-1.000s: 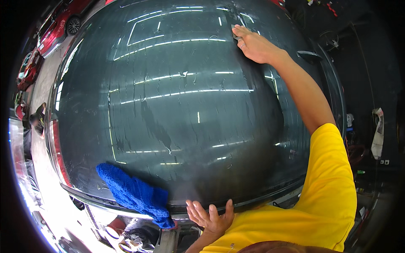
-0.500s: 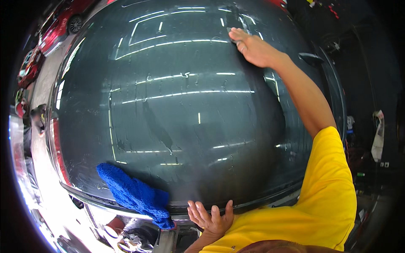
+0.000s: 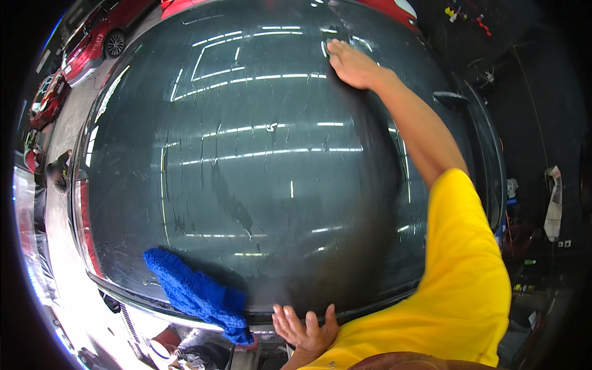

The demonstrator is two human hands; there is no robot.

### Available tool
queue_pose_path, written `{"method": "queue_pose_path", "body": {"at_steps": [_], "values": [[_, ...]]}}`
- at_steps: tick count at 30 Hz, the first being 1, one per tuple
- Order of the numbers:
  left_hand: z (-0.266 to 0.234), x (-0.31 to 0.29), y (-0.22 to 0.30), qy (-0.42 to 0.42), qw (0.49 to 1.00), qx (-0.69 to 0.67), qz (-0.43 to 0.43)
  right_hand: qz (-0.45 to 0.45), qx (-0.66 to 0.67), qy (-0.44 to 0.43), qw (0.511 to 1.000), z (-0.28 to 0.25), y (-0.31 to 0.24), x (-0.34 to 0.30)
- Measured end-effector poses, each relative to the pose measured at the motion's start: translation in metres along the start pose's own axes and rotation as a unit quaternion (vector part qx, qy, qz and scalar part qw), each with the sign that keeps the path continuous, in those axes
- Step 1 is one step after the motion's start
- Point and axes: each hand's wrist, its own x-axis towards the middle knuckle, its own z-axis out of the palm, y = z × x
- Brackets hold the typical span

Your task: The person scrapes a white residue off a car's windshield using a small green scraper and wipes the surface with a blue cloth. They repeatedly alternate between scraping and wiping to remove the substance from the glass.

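Note:
A large dark car window (image 3: 271,160), wet and streaked with reflected light bars, fills the view. My right hand (image 3: 353,63) lies flat against the glass near its upper edge, arm stretched out from a yellow sleeve; whether anything is under the palm I cannot tell. My left hand (image 3: 306,326) rests with fingers spread on the lower edge of the glass, holding nothing. A blue fluffy cloth (image 3: 198,294) lies on the lower left part of the glass, a short way left of my left hand.
Red cars (image 3: 92,43) stand at the upper left. A person (image 3: 57,172) is at the far left. A folded side mirror (image 3: 450,97) juts out at the right. A white rag (image 3: 554,203) hangs at the far right, amid dark clutter.
My right hand has slid leftward along the upper edge of the glass. My left hand and the blue cloth have stayed where they were.

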Motion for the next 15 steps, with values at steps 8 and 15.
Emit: {"method": "queue_pose_path", "body": {"at_steps": [8,15], "values": [[0.0,-0.007,-0.001,-0.005,1.0,-0.007,-0.009,-0.004,0.011,-0.04,0.999,0.0,0.002,-0.049],[0.004,-0.004,-0.012,0.033,0.999,0.01,0.013,0.134,-0.013,0.008,0.991,0.01,0.046,0.047]]}}
